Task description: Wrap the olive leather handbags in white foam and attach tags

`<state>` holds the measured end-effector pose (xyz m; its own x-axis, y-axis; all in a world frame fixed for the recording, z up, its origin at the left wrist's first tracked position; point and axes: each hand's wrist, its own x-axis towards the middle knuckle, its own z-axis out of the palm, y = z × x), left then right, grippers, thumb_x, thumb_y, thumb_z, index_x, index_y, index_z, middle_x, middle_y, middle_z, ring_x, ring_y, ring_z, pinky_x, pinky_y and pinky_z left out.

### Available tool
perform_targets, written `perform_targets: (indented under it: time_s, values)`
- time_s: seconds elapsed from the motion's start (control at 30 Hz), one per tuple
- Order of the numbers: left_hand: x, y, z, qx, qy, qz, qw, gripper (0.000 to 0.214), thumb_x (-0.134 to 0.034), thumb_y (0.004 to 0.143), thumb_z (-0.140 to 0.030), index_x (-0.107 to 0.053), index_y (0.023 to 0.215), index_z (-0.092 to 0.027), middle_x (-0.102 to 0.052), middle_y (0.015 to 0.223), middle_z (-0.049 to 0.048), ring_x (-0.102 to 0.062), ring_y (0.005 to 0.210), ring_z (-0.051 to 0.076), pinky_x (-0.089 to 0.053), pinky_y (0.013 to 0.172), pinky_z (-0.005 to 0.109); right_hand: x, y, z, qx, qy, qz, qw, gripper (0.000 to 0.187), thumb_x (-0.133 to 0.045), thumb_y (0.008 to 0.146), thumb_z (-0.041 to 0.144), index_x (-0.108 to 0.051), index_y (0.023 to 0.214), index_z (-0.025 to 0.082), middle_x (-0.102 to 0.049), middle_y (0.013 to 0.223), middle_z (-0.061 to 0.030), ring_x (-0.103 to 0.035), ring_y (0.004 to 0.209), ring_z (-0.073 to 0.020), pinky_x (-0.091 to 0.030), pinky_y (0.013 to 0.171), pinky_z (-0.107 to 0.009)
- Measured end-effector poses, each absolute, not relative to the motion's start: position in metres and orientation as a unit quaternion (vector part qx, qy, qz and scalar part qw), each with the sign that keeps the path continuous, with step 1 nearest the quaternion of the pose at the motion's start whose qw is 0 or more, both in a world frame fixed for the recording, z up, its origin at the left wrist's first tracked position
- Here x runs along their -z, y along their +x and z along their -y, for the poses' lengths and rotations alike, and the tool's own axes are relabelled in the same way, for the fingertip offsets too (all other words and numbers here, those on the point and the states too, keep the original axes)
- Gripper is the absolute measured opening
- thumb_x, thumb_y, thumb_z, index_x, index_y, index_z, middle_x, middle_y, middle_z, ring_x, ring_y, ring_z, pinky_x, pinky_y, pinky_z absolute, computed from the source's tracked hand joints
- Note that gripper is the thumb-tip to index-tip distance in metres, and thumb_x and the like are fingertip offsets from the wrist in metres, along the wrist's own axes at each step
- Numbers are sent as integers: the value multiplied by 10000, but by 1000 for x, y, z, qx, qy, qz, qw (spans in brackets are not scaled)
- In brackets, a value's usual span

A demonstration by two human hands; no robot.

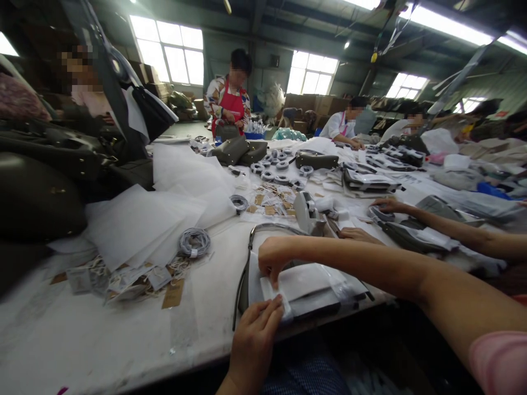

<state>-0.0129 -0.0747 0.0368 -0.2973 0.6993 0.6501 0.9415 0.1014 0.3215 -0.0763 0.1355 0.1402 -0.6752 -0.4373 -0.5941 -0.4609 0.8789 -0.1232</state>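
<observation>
A dark handbag [244,291] lies at the table's front edge, mostly covered by a white foam sheet [308,282] and clear plastic. Its strap [252,233] arches over the far side. My right hand [274,260] reaches down from above with bent fingers closed at the sheet's left part; the fingertips are partly hidden. Below it, my left hand [256,329] rests its stretched fingers on the near left edge of the wrapping. The fingertips of both hands almost meet.
Stacked white sheets [144,225], hang tags [173,293] and a coiled grey strap [194,242] lie to the left. A tape dispenser [307,214] stands behind the bag. At right, a co-worker's hand [389,206] works on another bag. Dark bags [37,192] pile up far left.
</observation>
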Motion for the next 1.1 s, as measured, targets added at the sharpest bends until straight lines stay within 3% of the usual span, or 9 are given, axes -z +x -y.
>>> perform_targets:
  time_s: [0.17,0.63,0.9,1.0,1.1]
  values:
    - [-37,-13,74,354,-567,723,172,273,-445,973,-160,-671,1120,-203,-722,1177,29,-669,935,167,-591,838,302,-136,-79,-142,14,-252,-906,338,313,-777,726,522,-783,823,225,-694,634,40,-434,489,-81,-243,538,-254]
    - [-36,-15,71,361,-558,721,195,327,-356,1014,-227,-680,1065,-221,-730,1163,-12,-684,919,158,-594,796,271,-119,-81,-165,98,-167,-942,273,393,-795,659,581,-756,767,205,-678,650,53,-504,533,-82,-273,536,-242]
    - [-31,-17,73,343,-574,712,215,362,-324,1025,-255,-680,1087,-231,-729,1168,-25,-688,908,137,-592,796,243,-118,-96,-196,87,-67,-972,208,276,-858,645,401,-764,764,171,-704,683,4,-568,617,-131,-331,578,-231]
    - [-27,-16,74,329,-575,716,222,329,-361,1018,-245,-675,1118,-240,-723,1180,-29,-687,926,132,-589,810,235,-118,-86,-201,72,-5,-988,136,165,-792,739,284,-769,840,155,-742,805,-59,-635,739,-193,-369,625,-254]
    - [-24,-17,74,326,-575,713,234,322,-378,1011,-214,-676,1133,-232,-723,1183,-19,-687,949,132,-583,827,229,-114,-56,-186,91,27,-994,52,230,-590,931,314,-725,1068,187,-742,1024,-76,-660,916,-204,-420,733,-266]
